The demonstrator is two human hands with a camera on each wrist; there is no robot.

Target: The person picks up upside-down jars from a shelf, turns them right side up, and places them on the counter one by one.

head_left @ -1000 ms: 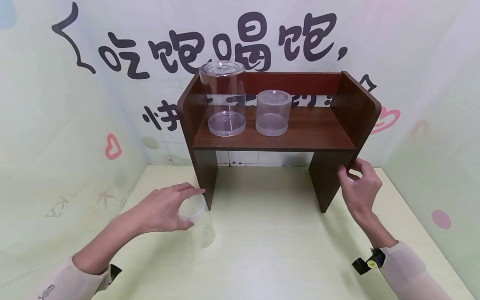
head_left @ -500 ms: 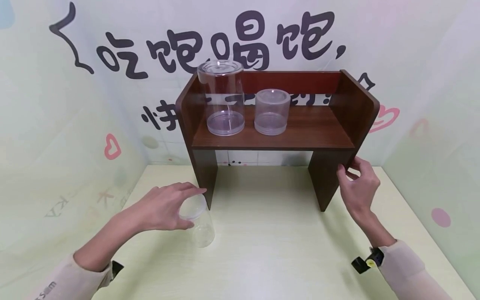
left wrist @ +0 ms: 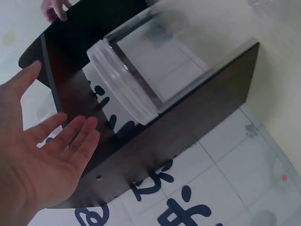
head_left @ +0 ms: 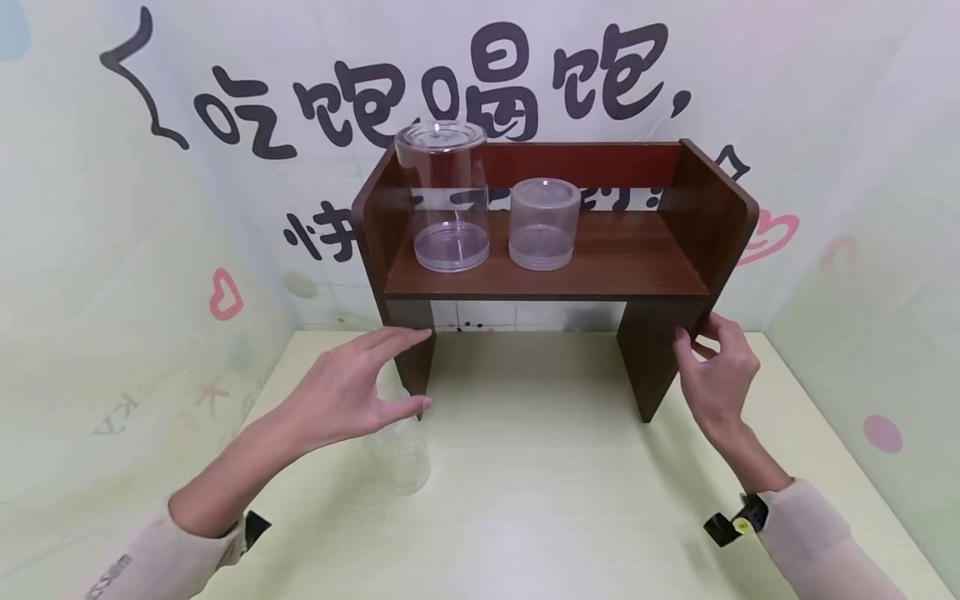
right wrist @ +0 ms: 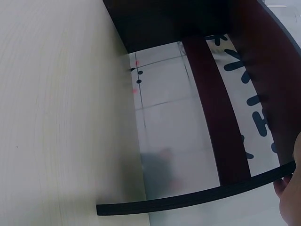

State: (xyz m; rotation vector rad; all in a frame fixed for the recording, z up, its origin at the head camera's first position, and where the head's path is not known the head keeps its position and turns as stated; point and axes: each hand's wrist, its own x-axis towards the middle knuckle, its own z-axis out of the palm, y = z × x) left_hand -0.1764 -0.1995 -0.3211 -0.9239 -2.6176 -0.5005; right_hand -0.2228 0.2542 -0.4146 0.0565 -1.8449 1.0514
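1. Two clear plastic jars, the tall one and the short one, already stand on the dark wooden shelf.
2. The third small clear plastic jar remains on the tabletop, near its left edge.
3. My left hand hovers above it, grip spread, empty.
4. My right hand pinches the shelf's right side panel.
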